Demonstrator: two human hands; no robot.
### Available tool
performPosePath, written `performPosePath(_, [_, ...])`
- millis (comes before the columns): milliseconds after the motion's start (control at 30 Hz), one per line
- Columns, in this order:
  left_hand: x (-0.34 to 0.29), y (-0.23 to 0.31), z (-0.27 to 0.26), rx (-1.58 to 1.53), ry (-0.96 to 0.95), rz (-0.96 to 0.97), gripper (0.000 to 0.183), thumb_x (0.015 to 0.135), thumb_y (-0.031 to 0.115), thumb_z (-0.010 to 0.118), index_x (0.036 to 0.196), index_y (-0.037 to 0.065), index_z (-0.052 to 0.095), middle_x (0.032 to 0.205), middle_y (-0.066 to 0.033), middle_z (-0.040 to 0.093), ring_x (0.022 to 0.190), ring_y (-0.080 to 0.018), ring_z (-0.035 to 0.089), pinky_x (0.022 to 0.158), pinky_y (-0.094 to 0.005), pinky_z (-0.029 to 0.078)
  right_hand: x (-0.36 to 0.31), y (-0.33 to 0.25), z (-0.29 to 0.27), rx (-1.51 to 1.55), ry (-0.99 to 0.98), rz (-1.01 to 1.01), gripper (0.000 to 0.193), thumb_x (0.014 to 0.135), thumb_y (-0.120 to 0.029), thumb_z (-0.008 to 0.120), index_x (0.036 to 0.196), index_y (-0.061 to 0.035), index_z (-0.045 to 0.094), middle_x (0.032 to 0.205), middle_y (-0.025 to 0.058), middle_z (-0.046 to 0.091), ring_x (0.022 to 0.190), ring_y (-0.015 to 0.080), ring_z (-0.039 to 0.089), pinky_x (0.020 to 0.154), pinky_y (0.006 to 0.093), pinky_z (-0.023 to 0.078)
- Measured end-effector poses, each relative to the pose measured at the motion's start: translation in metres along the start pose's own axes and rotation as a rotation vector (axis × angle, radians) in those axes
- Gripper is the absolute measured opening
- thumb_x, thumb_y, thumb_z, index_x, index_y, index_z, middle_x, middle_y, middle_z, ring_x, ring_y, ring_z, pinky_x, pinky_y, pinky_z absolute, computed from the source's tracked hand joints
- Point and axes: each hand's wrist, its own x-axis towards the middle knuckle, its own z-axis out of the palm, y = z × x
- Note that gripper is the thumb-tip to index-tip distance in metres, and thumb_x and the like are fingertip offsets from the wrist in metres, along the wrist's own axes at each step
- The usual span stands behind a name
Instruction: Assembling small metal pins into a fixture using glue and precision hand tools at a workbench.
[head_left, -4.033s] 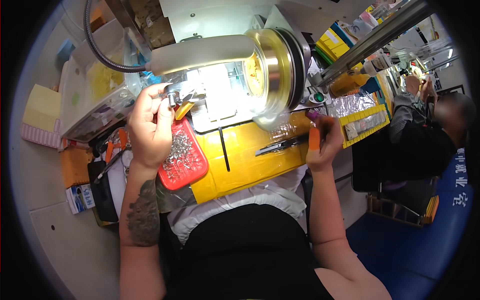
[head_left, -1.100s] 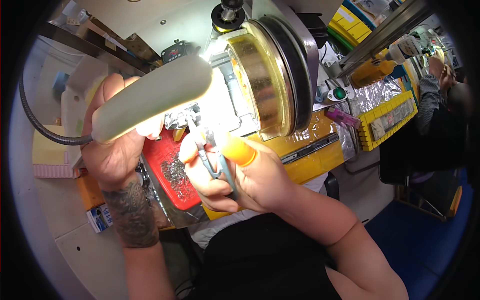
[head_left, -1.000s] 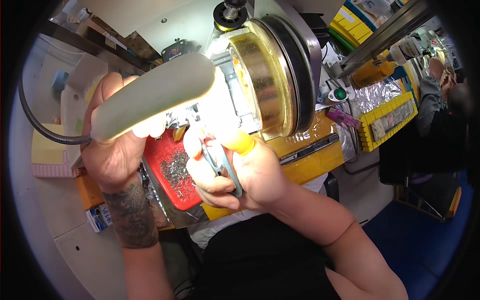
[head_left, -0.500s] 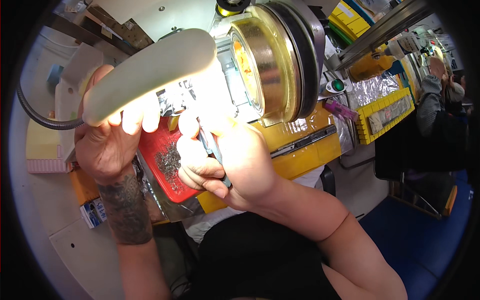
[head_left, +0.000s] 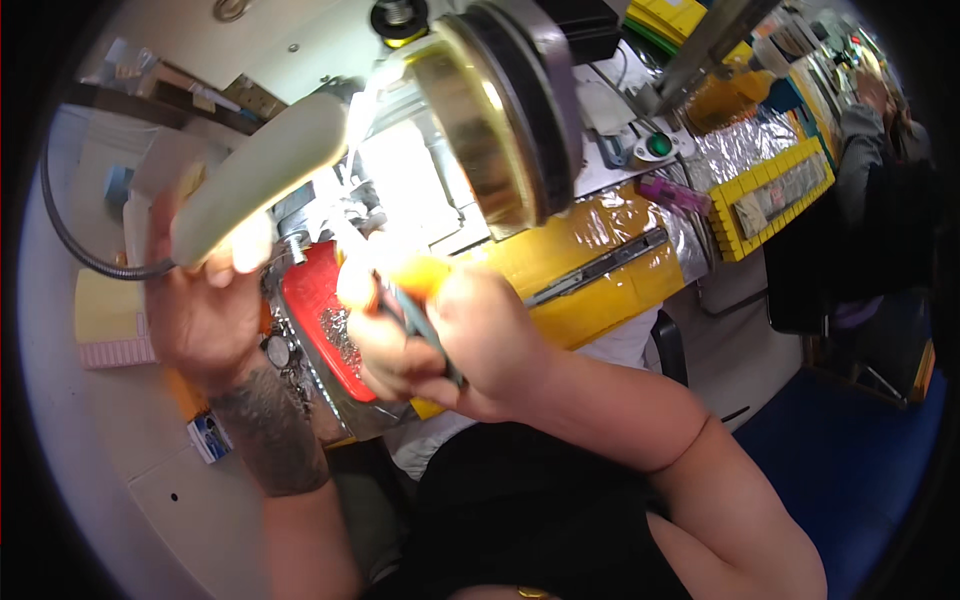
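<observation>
— Moved lower and nearer since half a second ago: right hand (head_left: 455, 340) with the orange-handled tool (head_left: 420, 290), now over the red tray (head_left: 315, 300).
— And the left hand (head_left: 200, 310)?
— Raised, palm inward, fingers wrapped around the pale lamp arm (head_left: 260, 175) beside the round magnifier (head_left: 490, 110).
— Right fingers?
— Curled shut on the tool, wrist bent, tip hidden in glare.
— Risks?
— Could slip and scatter small metal parts (head_left: 340, 335) off the tray onto the bench (head_left: 590, 290), given blinding light and a tight reach.
</observation>
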Motion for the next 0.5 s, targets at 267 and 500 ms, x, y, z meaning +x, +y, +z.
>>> performPosePath(267, [0.027,0.085,-0.056,1.417,0.225,0.121,0.041,0.107,0.026,0.045,0.129,-0.006,0.059,0.112,-0.0081,0.061,0.104,-0.0171,0.058,0.094,-0.0367,0.046,-0.083,-0.05,-0.066,-2.083,0.302,-0.782,0.04,0.1,-0.039,0.058,0.114,-0.0019,0.066,0.093,0.0111,0.063,0.087,0.032,0.061,0.081,0.0399,0.047])
performPosePath(500, [0.062,0.114,-0.154,1.785,-0.075,-0.021,0.032,0.106,0.024,0.051,0.113,0.0,0.071,0.128,-0.0112,0.068,0.107,-0.0186,0.062,0.092,-0.031,0.047,-0.079,-0.064,-0.084,-2.198,0.423,-1.056,0.024,0.083,-0.019,0.074,0.104,-0.0074,0.071,0.094,0.0069,0.061,0.092,0.0275,0.058,0.087,0.042,0.041])
